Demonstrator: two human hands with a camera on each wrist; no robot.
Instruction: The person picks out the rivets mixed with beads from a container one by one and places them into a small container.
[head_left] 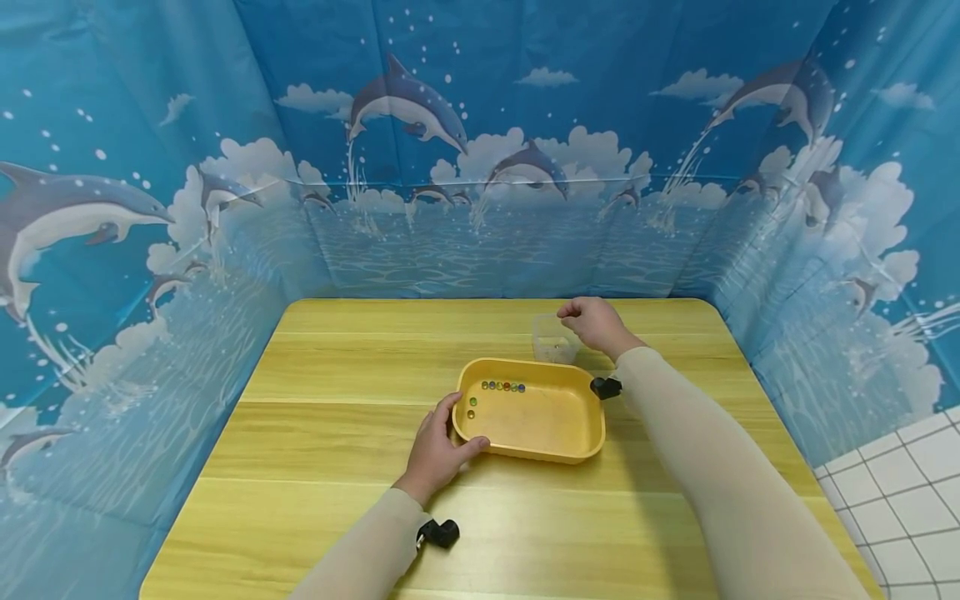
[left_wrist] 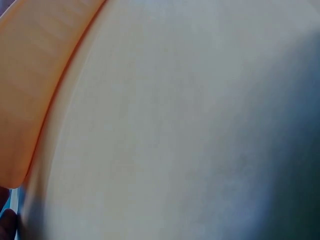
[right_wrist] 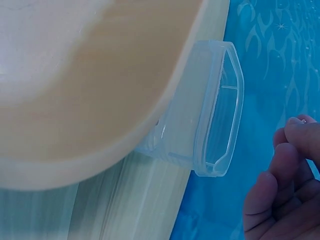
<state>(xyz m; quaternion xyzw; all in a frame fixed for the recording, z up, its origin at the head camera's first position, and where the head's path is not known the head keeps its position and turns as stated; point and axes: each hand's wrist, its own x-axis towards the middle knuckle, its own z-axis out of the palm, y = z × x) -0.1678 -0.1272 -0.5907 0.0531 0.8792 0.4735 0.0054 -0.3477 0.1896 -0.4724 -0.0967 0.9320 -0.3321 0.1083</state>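
My left hand [head_left: 438, 454] holds the left front corner of a yellow tray [head_left: 528, 454], thumb at the front rim and fingers along the left side. Inside the tray, several glass marbles [head_left: 507, 387] form a row near the back wall. Two more, a green marble [head_left: 473, 402] and an amber marble [head_left: 471, 414], lie by the left wall. Over a clear plastic container [head_left: 542, 350] behind the tray, my right hand [head_left: 596, 323] pinches a marble [right_wrist: 303, 121] between thumb and fingertip; only a small glint of it shows.
The container has a few small things [head_left: 557, 346] at its bottom. Tray and container stand on a yellow wood-grain table [head_left: 322, 442]. A blue dolphin-print curtain [head_left: 487, 242] hangs along the table's back and sides. White tiles [head_left: 915, 500] show at the right.
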